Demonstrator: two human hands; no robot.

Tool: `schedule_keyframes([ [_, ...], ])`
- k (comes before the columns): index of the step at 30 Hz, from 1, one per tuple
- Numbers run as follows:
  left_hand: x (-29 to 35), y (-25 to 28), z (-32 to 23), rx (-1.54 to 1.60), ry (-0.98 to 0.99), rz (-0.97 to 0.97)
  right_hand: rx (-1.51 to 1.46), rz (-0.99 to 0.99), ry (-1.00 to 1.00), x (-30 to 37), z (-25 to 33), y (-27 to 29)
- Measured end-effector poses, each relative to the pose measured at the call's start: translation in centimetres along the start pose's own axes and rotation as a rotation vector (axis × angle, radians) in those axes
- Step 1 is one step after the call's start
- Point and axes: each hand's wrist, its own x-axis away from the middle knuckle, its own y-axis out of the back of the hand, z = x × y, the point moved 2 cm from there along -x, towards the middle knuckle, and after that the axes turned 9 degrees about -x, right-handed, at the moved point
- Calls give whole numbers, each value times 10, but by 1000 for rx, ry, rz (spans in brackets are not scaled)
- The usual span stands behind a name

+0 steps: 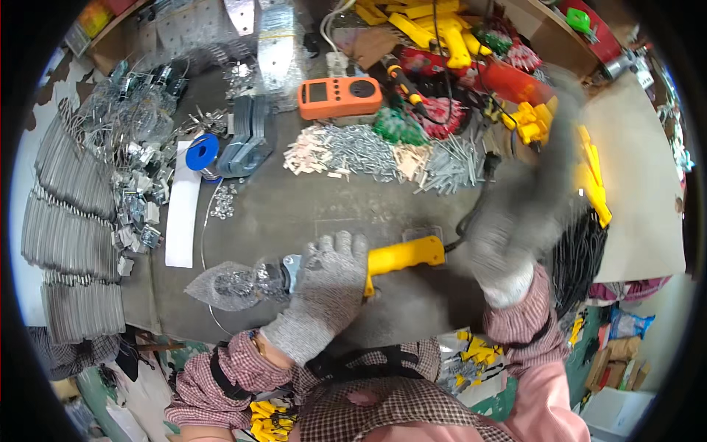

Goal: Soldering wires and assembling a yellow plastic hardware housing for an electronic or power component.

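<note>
My left hand (pixel 328 276), in a grey knit glove, is closed around a yellow-handled electric tool (pixel 405 254) that lies crosswise near the front of the bench. Clear bubbled plastic (pixel 234 284) covers the tool's left end, and a bit of bluish metal shows beside my fingers. From the right end of its handle a dark cord runs toward my right hand (pixel 508 228). That hand, gloved too, is smeared by motion over the right side of the bench, so its fingers cannot be made out.
Behind the tool lie piles of screws (pixel 361 151) and small pale pieces (pixel 308 149). An orange meter (pixel 340 97) stands behind them. Stacked metal plates (pixel 77 236) and a blue wire spool (pixel 202 152) are leftward. Yellow handle shells (pixel 456 37) and black cords (pixel 578 258) sit rightward.
</note>
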Motion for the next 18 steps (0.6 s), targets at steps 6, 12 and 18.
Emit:
schedule_keyframes([
  [6,-3,10,12,335,-163,-76,748,-323,604,-26,-21,-39],
  [12,-133,-1,78,-45,-39,-265,950,-430,222,-87,13,16],
  [18,-165,-13,85,60,-20,-142,999,-516,295,-111,-3,35],
])
